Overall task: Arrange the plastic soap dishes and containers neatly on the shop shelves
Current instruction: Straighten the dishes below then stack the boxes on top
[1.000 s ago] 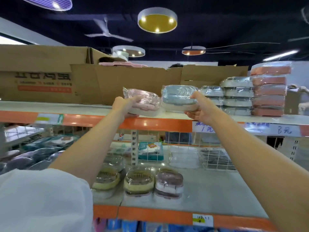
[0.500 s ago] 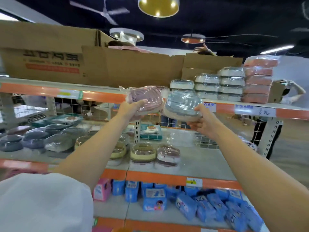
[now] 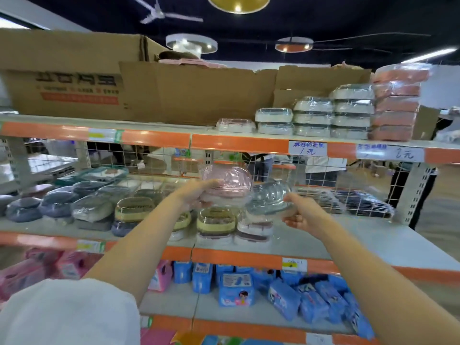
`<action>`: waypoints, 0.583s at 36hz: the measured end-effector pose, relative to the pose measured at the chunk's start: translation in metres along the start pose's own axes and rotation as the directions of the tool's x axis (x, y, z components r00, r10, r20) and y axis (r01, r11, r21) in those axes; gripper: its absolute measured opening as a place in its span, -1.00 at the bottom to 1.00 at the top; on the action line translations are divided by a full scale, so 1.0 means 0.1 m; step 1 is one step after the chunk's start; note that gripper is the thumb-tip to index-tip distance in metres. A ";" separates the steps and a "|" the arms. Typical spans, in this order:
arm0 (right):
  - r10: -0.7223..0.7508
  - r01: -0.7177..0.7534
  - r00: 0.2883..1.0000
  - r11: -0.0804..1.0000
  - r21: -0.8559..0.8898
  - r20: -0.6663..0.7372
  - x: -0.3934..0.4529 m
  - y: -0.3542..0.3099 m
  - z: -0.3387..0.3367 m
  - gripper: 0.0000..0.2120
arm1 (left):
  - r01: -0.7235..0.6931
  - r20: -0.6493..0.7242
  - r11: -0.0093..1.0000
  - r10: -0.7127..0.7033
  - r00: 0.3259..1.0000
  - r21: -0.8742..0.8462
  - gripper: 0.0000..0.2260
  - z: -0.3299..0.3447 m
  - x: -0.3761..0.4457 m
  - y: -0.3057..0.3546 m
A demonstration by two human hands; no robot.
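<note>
My left hand (image 3: 196,192) grips a pink wrapped soap dish (image 3: 227,184) and my right hand (image 3: 302,212) grips a clear blue-grey wrapped soap dish (image 3: 270,197). Both dishes hang side by side above the middle shelf (image 3: 323,242), just over several yellow and pink lidded soap dishes (image 3: 216,221) standing near its front edge. On the top shelf (image 3: 239,141) stand stacks of white wrapped dishes (image 3: 313,117), one pink-white dish (image 3: 235,125) and a stack of orange ones (image 3: 395,105).
Grey and dark oval dishes (image 3: 57,202) fill the middle shelf's left side. Wire racks (image 3: 348,197) lie at its back right. Cardboard boxes (image 3: 154,83) sit on the top shelf. Blue and pink packs (image 3: 286,292) fill the lower shelf. People stand behind the shelving.
Both hands have come down from the top shelf with the two dishes, which now hang over the middle shelf. My view has tilted down too.
</note>
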State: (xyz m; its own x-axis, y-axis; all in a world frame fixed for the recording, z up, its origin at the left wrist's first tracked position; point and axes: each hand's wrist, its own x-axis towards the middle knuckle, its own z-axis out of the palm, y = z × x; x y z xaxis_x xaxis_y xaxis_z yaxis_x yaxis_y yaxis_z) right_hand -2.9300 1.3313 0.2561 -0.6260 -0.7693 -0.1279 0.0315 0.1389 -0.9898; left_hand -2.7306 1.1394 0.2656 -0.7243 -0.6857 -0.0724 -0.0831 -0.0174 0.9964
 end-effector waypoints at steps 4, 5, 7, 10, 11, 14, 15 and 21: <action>0.055 -0.055 0.998 0.998 -0.015 -0.012 0.28 0.19 -0.01 -0.89 | 0.104 -0.158 0.993 -0.110 0.981 -0.046 -0.84 0.05 0.15 -0.17; 0.067 -0.067 0.998 0.998 -0.002 -0.021 0.36 0.23 -0.01 -0.89 | 0.134 -0.183 0.989 -0.144 0.973 -0.068 -0.84 0.05 0.19 -0.21; 0.087 -0.086 0.996 0.996 0.032 -0.026 0.51 0.27 -0.01 -0.91 | 0.153 -0.222 0.981 -0.176 0.959 -0.116 -0.72 0.06 0.29 -0.28; 0.108 -0.105 0.994 0.991 0.086 -0.027 0.73 0.32 -0.01 -0.88 | 0.139 -0.270 0.972 -0.187 0.945 -0.187 -0.66 0.10 0.42 -0.36; 0.109 -0.105 0.994 0.988 0.116 -0.024 0.80 0.34 -0.02 -0.82 | 0.136 -0.286 0.971 -0.189 0.939 -0.197 -0.65 0.12 0.46 -0.39; 0.106 -0.105 0.994 0.975 0.195 0.002 0.96 0.39 -0.03 -0.69 | 0.126 -0.325 0.965 -0.198 0.925 -0.230 -0.66 0.16 0.59 -0.45; 0.107 -0.107 0.994 0.974 0.200 0.012 1.01 0.40 -0.04 -0.69 | 0.120 -0.331 0.961 -0.200 0.922 -0.248 -0.71 0.15 0.64 -0.48; 0.123 -0.128 0.991 0.980 0.152 0.044 1.29 0.40 -0.03 -0.86 | 0.019 -0.436 0.945 -0.169 0.884 -0.327 -0.73 0.11 0.86 -0.61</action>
State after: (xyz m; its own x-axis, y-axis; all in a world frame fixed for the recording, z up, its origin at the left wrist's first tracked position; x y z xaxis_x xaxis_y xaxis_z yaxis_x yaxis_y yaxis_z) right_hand -3.0115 1.2396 0.2000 -0.5826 -0.7729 -0.2514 0.2295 0.1403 -0.9632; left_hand -2.7952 1.0900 0.1979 -0.3275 -0.9205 -0.2131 0.1315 -0.2677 0.9545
